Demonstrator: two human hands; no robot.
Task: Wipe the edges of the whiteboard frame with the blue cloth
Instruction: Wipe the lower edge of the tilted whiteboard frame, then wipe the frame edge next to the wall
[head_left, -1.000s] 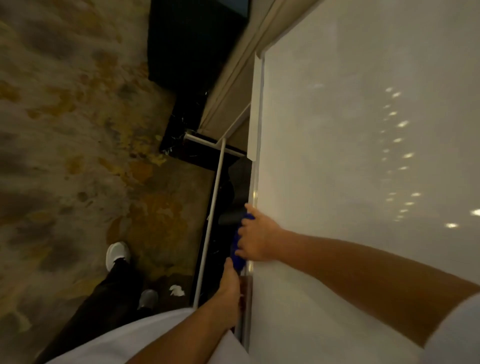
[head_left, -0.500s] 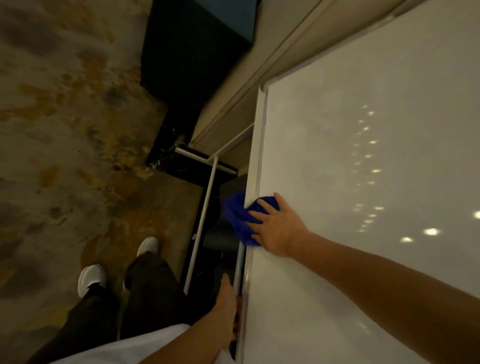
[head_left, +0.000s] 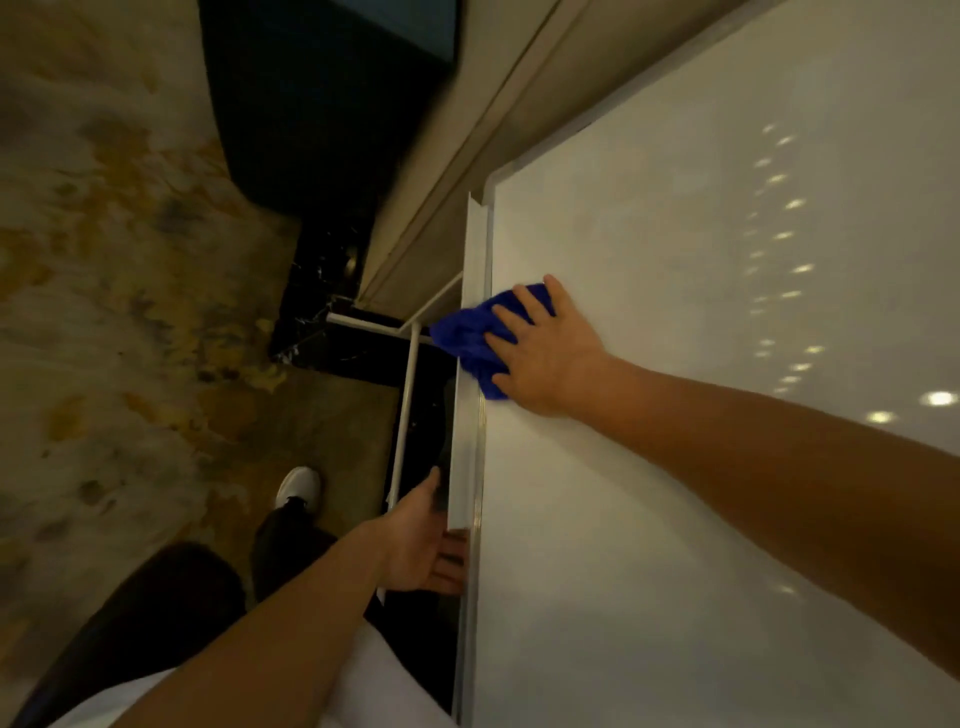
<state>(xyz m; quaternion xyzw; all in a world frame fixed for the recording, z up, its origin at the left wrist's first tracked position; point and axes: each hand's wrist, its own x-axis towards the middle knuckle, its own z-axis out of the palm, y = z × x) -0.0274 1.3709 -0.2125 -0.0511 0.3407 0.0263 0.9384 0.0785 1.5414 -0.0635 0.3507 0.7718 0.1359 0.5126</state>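
A white whiteboard (head_left: 675, 364) fills the right side of the head view, its pale frame edge (head_left: 470, 452) running up the middle. My right hand (head_left: 545, 353) lies flat on a crumpled blue cloth (head_left: 467, 332) and presses it onto the frame edge, part of the cloth hanging over the side. Lower down, my left hand (head_left: 421, 540) grips the side of the same frame edge, its fingers wrapped behind it.
The whiteboard's white stand bars (head_left: 405, 405) reach down to a dark base (head_left: 343, 343) on the mottled brown carpet (head_left: 104, 312). A black cabinet (head_left: 311, 104) stands at the top. My dark trousers and white shoe (head_left: 298, 488) are below left. A beige wall (head_left: 493, 130) runs behind.
My right hand has slid the blue cloth along the frame edge toward the board's corner, and the cloth is spread flatter. My left hand keeps its hold lower on the frame. The view has shifted.
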